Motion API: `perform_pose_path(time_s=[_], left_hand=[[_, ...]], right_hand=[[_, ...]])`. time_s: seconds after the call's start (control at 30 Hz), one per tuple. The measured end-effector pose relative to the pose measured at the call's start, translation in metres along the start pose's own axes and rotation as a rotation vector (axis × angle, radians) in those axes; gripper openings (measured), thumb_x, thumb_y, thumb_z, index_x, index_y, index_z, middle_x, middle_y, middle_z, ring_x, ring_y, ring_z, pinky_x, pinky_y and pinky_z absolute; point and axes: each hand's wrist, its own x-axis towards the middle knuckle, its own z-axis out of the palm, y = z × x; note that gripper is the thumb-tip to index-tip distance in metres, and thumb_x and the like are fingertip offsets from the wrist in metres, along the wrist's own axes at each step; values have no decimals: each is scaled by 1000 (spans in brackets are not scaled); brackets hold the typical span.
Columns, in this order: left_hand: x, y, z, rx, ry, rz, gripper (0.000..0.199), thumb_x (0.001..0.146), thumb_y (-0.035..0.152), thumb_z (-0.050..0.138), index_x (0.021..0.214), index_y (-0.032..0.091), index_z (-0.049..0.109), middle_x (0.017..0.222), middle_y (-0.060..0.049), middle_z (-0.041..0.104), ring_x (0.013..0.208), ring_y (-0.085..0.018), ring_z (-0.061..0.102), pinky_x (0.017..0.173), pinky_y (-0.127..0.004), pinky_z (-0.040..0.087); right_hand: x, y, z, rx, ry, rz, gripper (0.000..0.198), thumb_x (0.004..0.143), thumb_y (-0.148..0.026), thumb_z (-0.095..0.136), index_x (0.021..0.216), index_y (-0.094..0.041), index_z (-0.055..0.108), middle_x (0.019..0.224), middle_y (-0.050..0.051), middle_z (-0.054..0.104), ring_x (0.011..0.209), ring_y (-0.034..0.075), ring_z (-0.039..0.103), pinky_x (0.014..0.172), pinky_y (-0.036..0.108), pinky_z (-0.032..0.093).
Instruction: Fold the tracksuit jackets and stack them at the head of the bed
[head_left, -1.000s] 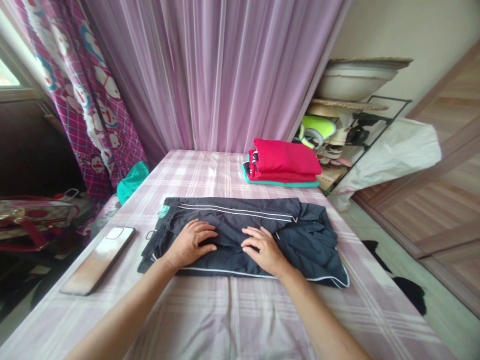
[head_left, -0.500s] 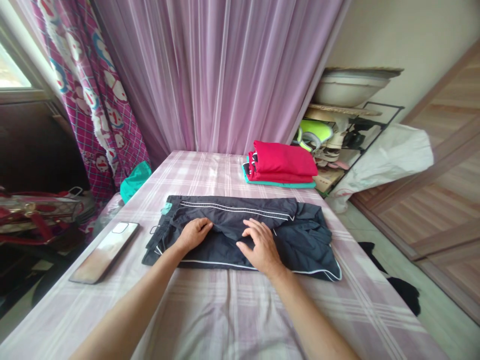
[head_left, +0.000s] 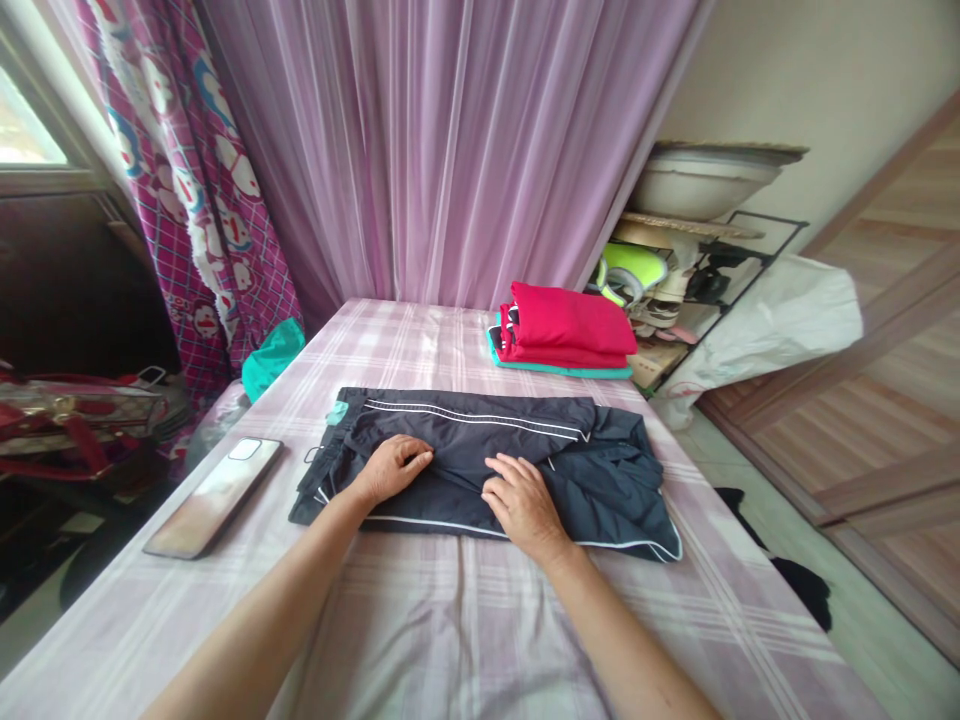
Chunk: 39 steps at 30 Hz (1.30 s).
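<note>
Black track pants point(head_left: 465, 512) with white piping lie folded lengthwise on the table, their gathered elastic waist at the left and the rumpled leg ends at the right. A strip of white lines runs along the far, folded-over layer. My left hand point(head_left: 396, 468) is closed on the edge of that layer, its fingers and thumb together. A little to the right, my right hand point(head_left: 525, 502) bends its fingers over the same cloth, the thumb drawn in close to them. Part of the cloth lies hidden beneath both hands.
A checked cloth point(head_left: 442, 610) covers the table. A phone point(head_left: 214, 500) lies at the left. Folded red clothes point(head_left: 570, 325) are stacked on turquoise cloth at the far right. Beyond stand a rack point(head_left: 739, 255) with a basin point(head_left: 697, 180) and a white sack point(head_left: 780, 315).
My right thumb has drawn in toward the fingers, which have come down onto the cloth. The left hand has barely shifted. The view has moved slightly.
</note>
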Motion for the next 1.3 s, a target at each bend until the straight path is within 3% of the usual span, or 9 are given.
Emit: perform_pose_path(time_s=[0.13,0.23,0.37,0.47,0.6,0.87,1.0,1.13,1.3], left_hand=[[-1,7,-9,111,-50,38,43,95,46,41,75,23,71,96,-5,76,96,-20,67,96,-34,48],[6,16,-10,233,-34,9,42,96,43,39,84,21,73,96,-7,76,95,-21,67,97,-38,48],[22,24,3,379,45,-100,39,94,44,45,121,24,66,136,-9,61,130,-28,50,112,-52,33],[29,24,16,462,-34,-239,50,94,47,43,141,30,50,154,-8,41,145,-32,30,115,-63,18],[28,20,23,472,-102,-296,55,96,52,36,146,31,42,158,-7,33,147,-32,25,114,-68,14],[11,-12,-4,570,-18,-364,65,94,59,34,148,22,41,156,-11,36,146,-33,27,117,-59,14],[3,-25,-17,627,30,-432,66,95,57,32,147,19,42,155,-13,38,144,-32,30,117,-58,17],[4,-28,-18,642,14,-459,67,94,57,30,147,17,42,155,-14,38,143,-32,32,115,-58,20],[5,-29,-17,667,10,-441,67,94,56,29,147,17,42,154,-15,38,143,-32,33,115,-58,20]], right_hand=[[2,1,-2,58,-5,19,18,93,-24,54,85,-24,70,126,7,66,122,24,55,109,49,33],[22,-9,-8,110,82,76,24,95,-28,48,102,-24,70,127,8,66,121,23,56,110,47,33],[68,-32,-4,107,125,157,46,98,-29,36,141,-20,50,146,12,50,135,25,43,114,46,29],[91,-37,10,32,-27,239,54,99,-36,34,150,-19,38,156,12,36,144,27,28,117,52,18],[88,-13,27,-44,-263,357,61,98,-50,32,150,-19,37,159,12,28,148,28,19,118,57,9],[48,61,13,-173,-266,611,63,98,-49,25,153,-18,32,160,11,27,147,27,22,118,55,13],[38,79,8,-224,-255,613,63,98,-48,26,151,-15,36,159,13,29,146,28,24,118,51,16],[53,63,3,-188,-193,629,62,97,-48,30,147,-14,42,154,17,37,143,31,30,114,54,21],[98,16,10,-94,-68,333,56,98,-45,33,149,-22,39,157,12,34,145,26,27,116,53,15]])
